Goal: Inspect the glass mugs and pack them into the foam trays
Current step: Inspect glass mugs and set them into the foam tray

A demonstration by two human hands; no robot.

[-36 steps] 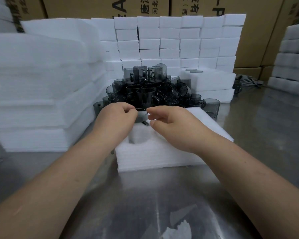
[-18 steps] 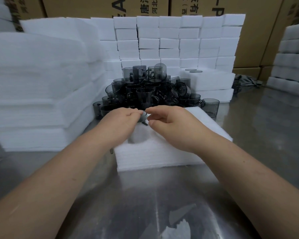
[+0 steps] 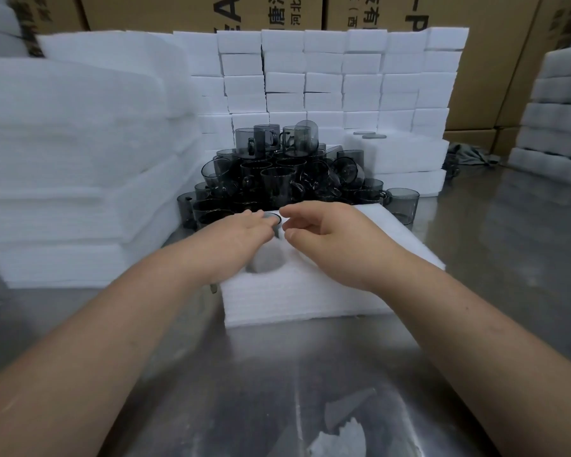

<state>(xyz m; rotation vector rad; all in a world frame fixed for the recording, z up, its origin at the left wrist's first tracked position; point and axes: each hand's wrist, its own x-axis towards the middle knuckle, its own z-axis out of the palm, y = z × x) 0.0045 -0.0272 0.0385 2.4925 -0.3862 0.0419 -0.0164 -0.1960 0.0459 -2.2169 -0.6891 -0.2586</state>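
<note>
Lays left hand (image 3: 244, 233) flat, fingers straight, over the rim of a glass mug (image 3: 273, 218) sunk in a pocket of the foam tray (image 3: 310, 300) on the desk (image 3: 495, 291). Keeps right hand (image 3: 330, 233) just right of it, loosely curled, gripping nothing. Faces piled mugs (image 3: 277, 179) behind.

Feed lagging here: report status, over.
Left hand flat against mug. Right hand beside it, grip unclear. Mug at foam tray, near pocket empty. Nothing blocking.
</note>
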